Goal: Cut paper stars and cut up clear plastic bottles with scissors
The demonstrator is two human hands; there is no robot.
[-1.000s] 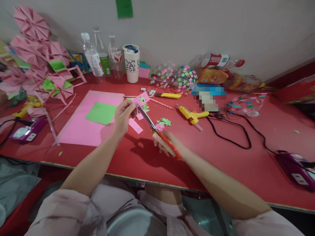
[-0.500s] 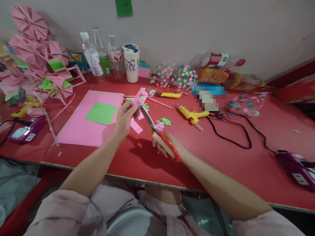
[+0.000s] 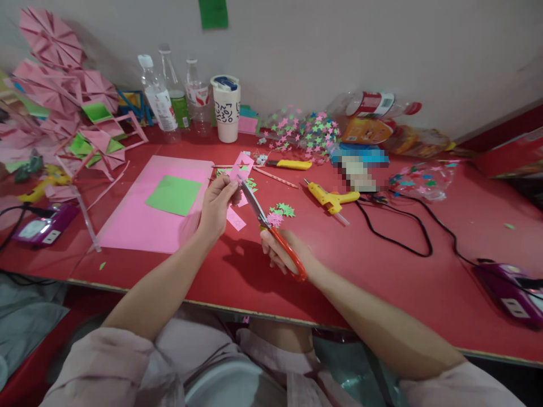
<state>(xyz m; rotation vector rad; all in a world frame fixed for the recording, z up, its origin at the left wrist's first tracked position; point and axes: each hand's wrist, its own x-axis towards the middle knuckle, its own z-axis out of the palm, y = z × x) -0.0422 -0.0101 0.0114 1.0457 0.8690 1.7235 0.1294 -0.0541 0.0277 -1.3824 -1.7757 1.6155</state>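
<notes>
Left hand (image 3: 217, 204) fingers are pinched shut on a pink strip (image 3: 240, 168), holding it up off the desk (image 3: 382, 271), probably so the blades can get at its edge. Right hand (image 3: 283, 251) is curled closed through the orange handles of the scissors (image 3: 271, 229), blades angled up and touching the strip near the left fingertips. Just beyond sit cut stars (image 3: 280, 213), a pink sheet (image 3: 144, 215) with a green square (image 3: 173, 194) on it, and a glue gun (image 3: 331, 198) near the right.

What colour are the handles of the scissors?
Red-orange, on the scissors in the right hand; head view.
</notes>
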